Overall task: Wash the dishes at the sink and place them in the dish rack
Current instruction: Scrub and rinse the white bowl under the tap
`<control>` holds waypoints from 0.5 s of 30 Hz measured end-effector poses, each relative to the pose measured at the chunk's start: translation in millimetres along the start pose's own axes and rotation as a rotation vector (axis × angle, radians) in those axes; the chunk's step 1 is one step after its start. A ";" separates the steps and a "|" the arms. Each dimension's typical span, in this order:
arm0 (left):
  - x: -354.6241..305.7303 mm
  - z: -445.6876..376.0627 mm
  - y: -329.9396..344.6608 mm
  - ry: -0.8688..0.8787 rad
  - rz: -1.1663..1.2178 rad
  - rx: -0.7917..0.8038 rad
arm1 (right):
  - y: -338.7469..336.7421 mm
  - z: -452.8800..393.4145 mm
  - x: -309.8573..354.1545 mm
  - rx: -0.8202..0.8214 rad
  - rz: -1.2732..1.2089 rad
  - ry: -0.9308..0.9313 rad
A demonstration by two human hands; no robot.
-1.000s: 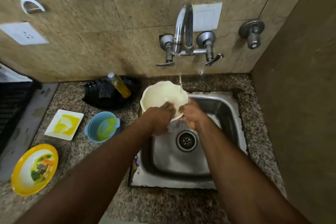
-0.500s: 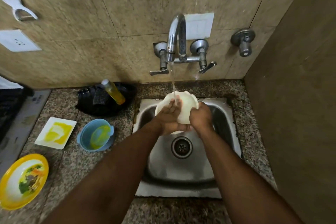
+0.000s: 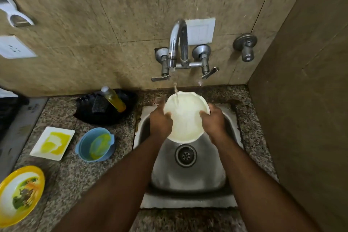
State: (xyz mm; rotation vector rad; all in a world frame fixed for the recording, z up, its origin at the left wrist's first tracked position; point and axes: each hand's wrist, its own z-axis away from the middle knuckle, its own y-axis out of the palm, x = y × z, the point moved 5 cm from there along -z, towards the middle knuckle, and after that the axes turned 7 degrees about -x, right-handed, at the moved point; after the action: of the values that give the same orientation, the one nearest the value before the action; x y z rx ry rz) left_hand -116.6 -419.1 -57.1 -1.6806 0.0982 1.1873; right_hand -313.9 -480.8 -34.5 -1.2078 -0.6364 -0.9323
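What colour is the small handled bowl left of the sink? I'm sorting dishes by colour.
Light blue, smeared yellow inside: the small round plastic bowl, clearest in the head view.

One head-worn camera is looking forward and steeply down from above the counter [image 3: 79, 179], facing the tiled wall [image 3: 113, 24] with the tap [image 3: 178, 43] at upper centre. It is sitting close over the sink [image 3: 188, 201], with both forearms reaching up from the bottom edge. Its wide lens is bending the side wall [image 3: 310, 100] inward on the right
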 end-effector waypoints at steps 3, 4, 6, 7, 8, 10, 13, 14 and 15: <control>8.2 -17.1 2.7 -0.185 0.105 0.039 | 6.2 -5.0 -18.2 0.058 -0.112 0.165; 17.5 -21.5 6.0 -0.245 0.121 0.052 | 9.3 -6.2 -24.2 0.078 -0.138 0.213; 35.9 -27.7 12.1 -0.377 0.156 0.101 | 17.3 -10.0 -32.7 0.099 -0.161 0.254; 36.1 -24.1 10.4 -0.462 0.214 0.142 | 21.2 -11.7 -35.0 0.086 -0.144 0.250; 33.0 -18.5 10.6 -0.515 0.312 0.183 | 24.7 -14.1 -35.4 0.051 -0.121 0.228; 20.5 -8.9 8.0 -0.471 0.460 0.170 | 30.5 -17.4 -31.5 -0.053 -0.029 0.204; 7.1 4.4 -4.7 -0.320 0.455 -0.074 | 31.5 -8.1 -10.6 -0.169 0.059 0.233; 3.2 8.4 -8.8 -0.298 0.471 -0.137 | 34.3 -2.4 -6.5 -0.169 -0.003 0.281; 0.4 11.4 -12.2 -0.267 0.488 -0.182 | 39.3 4.4 -6.0 -0.145 -0.089 0.336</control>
State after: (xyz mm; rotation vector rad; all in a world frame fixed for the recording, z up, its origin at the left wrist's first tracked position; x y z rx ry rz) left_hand -116.8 -404.5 -48.8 -1.6882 0.2512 1.8233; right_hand -282.6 -471.9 -57.7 -1.1216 -0.3601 -1.2413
